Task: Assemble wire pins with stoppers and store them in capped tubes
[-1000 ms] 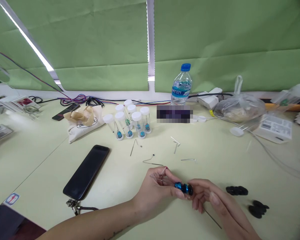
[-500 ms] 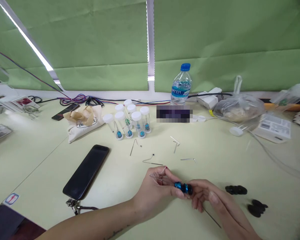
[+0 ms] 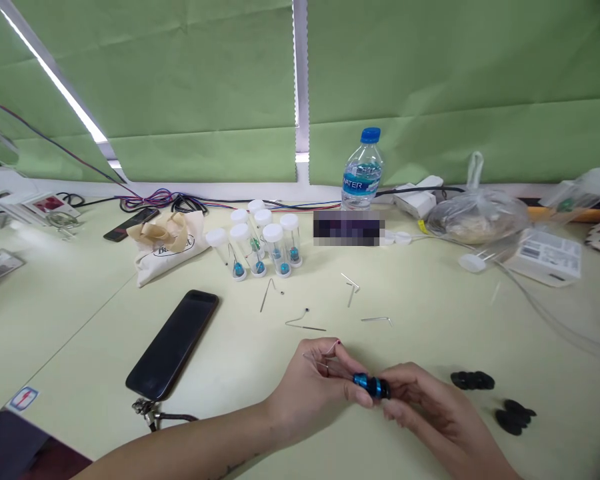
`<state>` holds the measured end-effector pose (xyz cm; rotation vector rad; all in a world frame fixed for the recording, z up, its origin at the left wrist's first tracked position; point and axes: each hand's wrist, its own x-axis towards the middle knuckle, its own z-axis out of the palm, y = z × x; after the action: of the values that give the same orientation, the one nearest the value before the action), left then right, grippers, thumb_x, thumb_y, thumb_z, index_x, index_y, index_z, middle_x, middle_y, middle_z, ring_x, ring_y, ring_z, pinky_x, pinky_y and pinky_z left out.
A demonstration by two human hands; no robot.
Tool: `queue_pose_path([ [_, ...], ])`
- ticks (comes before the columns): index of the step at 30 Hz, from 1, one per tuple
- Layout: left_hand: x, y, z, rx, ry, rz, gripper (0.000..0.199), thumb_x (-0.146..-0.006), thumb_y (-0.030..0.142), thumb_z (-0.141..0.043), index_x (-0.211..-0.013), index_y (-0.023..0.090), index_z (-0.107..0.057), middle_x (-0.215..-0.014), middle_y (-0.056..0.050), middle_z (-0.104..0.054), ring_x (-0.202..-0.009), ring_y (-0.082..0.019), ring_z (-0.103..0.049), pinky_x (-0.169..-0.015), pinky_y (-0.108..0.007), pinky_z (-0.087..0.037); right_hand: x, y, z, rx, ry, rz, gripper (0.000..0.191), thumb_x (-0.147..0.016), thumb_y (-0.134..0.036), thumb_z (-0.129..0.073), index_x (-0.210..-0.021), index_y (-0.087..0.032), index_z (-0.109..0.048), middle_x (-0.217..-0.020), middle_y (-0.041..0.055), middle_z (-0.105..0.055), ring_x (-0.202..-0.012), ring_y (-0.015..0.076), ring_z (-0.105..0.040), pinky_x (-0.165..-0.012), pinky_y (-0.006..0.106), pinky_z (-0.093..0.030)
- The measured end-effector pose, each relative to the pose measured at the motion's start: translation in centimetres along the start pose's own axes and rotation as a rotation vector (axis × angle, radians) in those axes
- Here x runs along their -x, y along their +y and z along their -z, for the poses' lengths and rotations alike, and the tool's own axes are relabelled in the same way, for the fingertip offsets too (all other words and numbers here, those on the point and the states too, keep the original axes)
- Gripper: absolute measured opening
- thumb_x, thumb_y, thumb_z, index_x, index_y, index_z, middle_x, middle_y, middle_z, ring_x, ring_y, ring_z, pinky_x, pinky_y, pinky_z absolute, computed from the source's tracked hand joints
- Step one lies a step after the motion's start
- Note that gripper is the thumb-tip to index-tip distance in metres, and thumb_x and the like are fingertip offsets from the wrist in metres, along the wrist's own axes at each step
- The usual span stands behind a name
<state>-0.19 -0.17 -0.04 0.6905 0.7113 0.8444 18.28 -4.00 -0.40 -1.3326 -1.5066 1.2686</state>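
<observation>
Cylinder (image 3: 371, 385) juts beyond grip of left hand (image 3: 313, 380).

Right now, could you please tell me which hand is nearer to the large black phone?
Left. The left hand is to the right of the phone; the right hand is farther right, beyond the left one.

Bright, even light; daylight glares through 2 slanting and upright gaps in the green blinds (image 3: 190, 87). Soft shadows lie on the desk (image 3: 105, 347). Wide-angle stretching and slight blur mark the edges.
</observation>
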Motion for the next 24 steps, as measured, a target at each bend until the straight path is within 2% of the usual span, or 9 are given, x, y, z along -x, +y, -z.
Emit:
queue_pose_path([
  [9,0.1,0.1,-0.2,0.031,-0.023,-0.001,0.024,-0.054,0.007,-0.084,-0.066,0.011,-0.064,-0.067,-0.005,-0.074,-0.06,-0.013,-0.067,-0.063,-0.025,-0.052,0.0,-0.2,0.2,0.005,-0.029,0.012,0.021,-0.086,-0.043,-0.059,-0.084,-0.024,-0.068,-0.071,0.0005,-0.067,-0.067,0.0159,-0.062,-0.062,0.024,-0.051],
  [14,0.1,0.1,0.0,0.021,0.009,-0.008,0.025,-0.053,0.009,-0.085,-0.068,0.011,-0.065,-0.068,-0.005,-0.073,-0.061,-0.014,-0.067,-0.066,-0.026,-0.051,0.1,0.7,0.2,-0.013,0.009,-0.022,0.024,-0.085,-0.042,-0.061,-0.103,-0.027,-0.064,-0.08,0.0011,-0.069,-0.073,0.0171,-0.064,-0.066,0.025,-0.053],
  [18,0.0,0.2,0.0,0.003,0.016,-0.005,0.026,-0.051,0.011,-0.086,-0.066,0.011,-0.064,-0.065,-0.005,-0.072,-0.059,-0.013,-0.066,-0.064,-0.026,-0.05,0.0,0.9,0.2,0.019,-0.035,0.014,0.019,-0.085,-0.039,-0.061,-0.096,-0.025,-0.066,-0.084,0.0025,-0.07,-0.076,0.0183,-0.065,-0.068,0.026,-0.053],
  [24,-0.1,0.1,0.0,0.024,-0.014,-0.005,0.024,-0.054,0.008,-0.084,-0.068,0.011,-0.065,-0.066,-0.004,-0.073,-0.059,-0.012,-0.066,-0.064,-0.024,-0.05,-0.1,0.1,0.1,0.014,-0.03,-0.004,0.018,-0.085,-0.041,-0.06,-0.09,-0.025,-0.066,-0.078,0.0004,-0.069,-0.071,0.0167,-0.064,-0.066,0.025,-0.052],
])
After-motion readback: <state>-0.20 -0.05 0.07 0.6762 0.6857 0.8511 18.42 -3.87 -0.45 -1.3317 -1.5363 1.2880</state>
